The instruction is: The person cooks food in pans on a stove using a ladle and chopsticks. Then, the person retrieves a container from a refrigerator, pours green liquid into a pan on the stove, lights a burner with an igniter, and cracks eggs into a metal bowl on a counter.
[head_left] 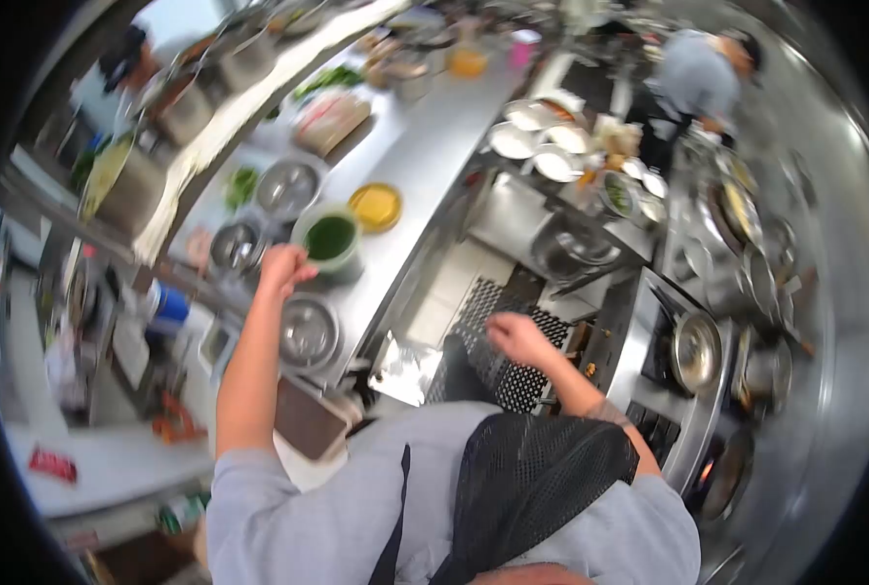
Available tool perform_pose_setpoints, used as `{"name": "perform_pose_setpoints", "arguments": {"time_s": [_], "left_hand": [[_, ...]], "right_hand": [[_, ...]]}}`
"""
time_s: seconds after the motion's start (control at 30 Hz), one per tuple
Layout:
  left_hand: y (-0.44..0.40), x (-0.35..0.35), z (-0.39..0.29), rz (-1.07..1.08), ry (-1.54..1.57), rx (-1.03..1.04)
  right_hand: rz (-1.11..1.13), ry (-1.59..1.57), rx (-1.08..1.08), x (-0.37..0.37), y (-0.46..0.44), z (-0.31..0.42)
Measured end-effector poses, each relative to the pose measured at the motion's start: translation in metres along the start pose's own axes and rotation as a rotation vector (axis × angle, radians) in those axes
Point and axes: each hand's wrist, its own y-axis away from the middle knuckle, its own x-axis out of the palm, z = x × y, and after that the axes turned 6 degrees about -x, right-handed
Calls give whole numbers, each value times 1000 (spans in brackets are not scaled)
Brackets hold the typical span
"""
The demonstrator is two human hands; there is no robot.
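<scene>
Tub [345, 263] with dark green contents stands upright on the metal worktop [405, 166]. We find the left grip [286, 270] at its near-left rim, fingers curled; blur keeps us from telling whether they clasp the rim or only touch it. Right grip [517, 339]: raised above the dark perforated mat [478, 304], well apart from the worktop, fingers partly curled. We see nothing in it, and cannot tell how firmly it is closed.

Around the tub we record a yellow round item [375, 207] just beside it and three metal bowls: upper bowl [288, 188], left bowl [237, 247], near bowl [309, 330]. Leafy greens [242, 187] lie near the upper bowl.

To the right we note a metal pan [696, 351] on the stove [639, 375]. Farther off, a person [698, 76] in grey bends near several white dishes [554, 161].
</scene>
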Motion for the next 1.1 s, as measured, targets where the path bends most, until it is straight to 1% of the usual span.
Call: {"name": "perform_pose_setpoints", "arguments": {"time_s": [0.03,0.1,0.13,0.17,0.2,0.23,0.3,0.33,0.37,0.4,0.43,0.5,0.53,0.6,0.67,0.7,0.77,0.8,0.83,0.87,0.9,0.97,1.0,1.03,1.07,1.1], "left_hand": [[-7,-6,12,7,13,14],[13,0,15,-36,135,-38],[24,0,17,-46,165,-43],[35,2,17,-53,193,-45],[48,6,15,-98,201,-62],[64,11,12,-122,248,-65],[88,20,19,-184,304,-77],[101,23,24,-183,314,-106],[114,27,30,-182,328,-129],[129,34,34,-165,311,-137],[142,41,34,-199,327,-134],[162,55,34,-159,267,-203],[165,56,40,-176,285,-200],[167,57,54,-141,291,-198],[163,62,61,-153,303,-178],[159,63,63,-159,293,-153],[147,67,67,-144,350,-150],[139,70,74,-206,235,-46],[129,71,82,-271,124,59],[115,69,93,-307,-30,167],[105,72,98,-305,1,176],[85,83,99,-408,-8,346],[77,87,98,-404,18,354],[71,90,95,-420,-25,323],[67,94,94,-434,-71,290],[67,98,91,-424,-51,296]], "right_hand": [[38,-64,-20,-10,-35,5],[62,-111,-64,-5,-103,-18],[159,-285,76,-5,-138,-22],[123,-365,57,2,-170,-28],[142,-376,71,8,-206,-37],[61,-337,4,23,-241,-53],[48,-373,167,27,-298,-39],[15,-304,166,33,-320,-34],[47,-143,168,35,-341,-30],[97,-97,214,39,-356,-26],[141,-48,260,43,-368,-21],[202,-19,264,51,-381,-27],[122,45,216,58,-386,-35],[53,121,154,68,-396,-45],[-101,88,-4,46,-391,-23],[-96,107,-13,37,-390,-9],[-163,-87,-58,19,-386,31],[-178,-142,-108,6,-375,65],[-180,-117,-124,1,-370,86],[-187,-127,-329,-2,-366,103],[-185,-136,-532,-2,-360,119],[-20,-20,-834,4,-342,151],[117,75,-933,5,-330,167],[93,140,-1123,13,-315,181],[159,223,-1172,22,-308,185],[226,307,-1216,29,-302,186]]}}
